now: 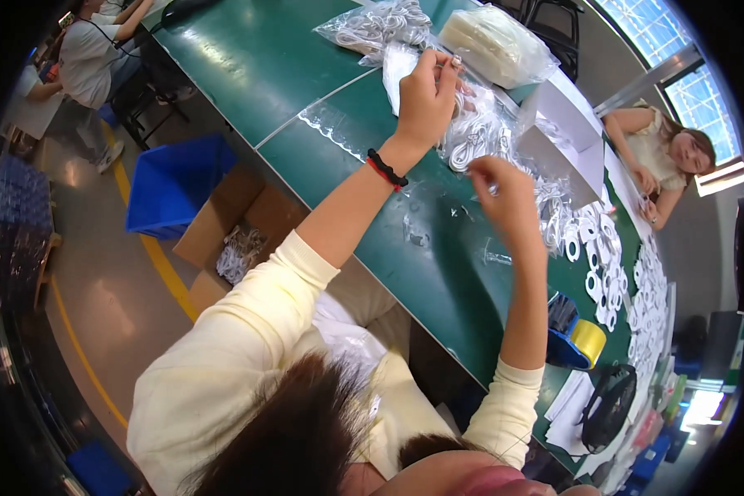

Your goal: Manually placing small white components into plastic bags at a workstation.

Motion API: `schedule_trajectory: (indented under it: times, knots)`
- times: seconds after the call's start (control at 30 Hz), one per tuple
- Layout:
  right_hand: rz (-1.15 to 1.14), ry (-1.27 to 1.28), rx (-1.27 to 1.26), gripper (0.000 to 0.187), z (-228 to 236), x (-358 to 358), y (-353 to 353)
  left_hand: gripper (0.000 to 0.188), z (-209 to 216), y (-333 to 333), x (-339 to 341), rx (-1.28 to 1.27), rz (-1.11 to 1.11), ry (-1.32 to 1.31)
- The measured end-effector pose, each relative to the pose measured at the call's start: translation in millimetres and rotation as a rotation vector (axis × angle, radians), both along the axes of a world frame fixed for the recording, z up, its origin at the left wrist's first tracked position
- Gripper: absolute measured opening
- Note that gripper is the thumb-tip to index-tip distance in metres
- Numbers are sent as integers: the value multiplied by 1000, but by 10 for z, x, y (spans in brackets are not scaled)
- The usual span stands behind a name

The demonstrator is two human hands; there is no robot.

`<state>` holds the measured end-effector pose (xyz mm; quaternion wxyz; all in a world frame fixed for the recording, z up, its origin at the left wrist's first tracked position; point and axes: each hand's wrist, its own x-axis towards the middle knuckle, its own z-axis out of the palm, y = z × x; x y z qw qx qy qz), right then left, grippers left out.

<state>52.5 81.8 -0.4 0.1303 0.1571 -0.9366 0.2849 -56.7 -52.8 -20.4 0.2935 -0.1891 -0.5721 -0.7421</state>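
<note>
My left hand (426,99), with a dark band on its wrist, is raised over the far part of the green table (306,178). Its fingertips are closed on a small white piece (456,62), too small to name exactly. Just beyond it lies a heap of coiled white cables (474,142) in clear plastic bags. My right hand (508,200) hovers at the near side of that heap, its fingers curled, thumb and forefinger apart, with nothing visible between them. Scraps of clear plastic (416,236) lie on the table below my hands.
A bag of cables (384,29), a wrapped cream-coloured bundle (496,45) and a white box (566,136) stand at the back. White ring-ended pieces (603,264) and a tape dispenser (576,335) are on the right. A blue bin (178,186) and carton (211,223) sit left. A person sits across.
</note>
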Motion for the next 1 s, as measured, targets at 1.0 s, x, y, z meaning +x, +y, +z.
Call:
schedule_trajectory:
  times: [1.0]
  knots:
    - [160,-404,-500,22,405,100,249,11,28,33,101,-217,-52,-23]
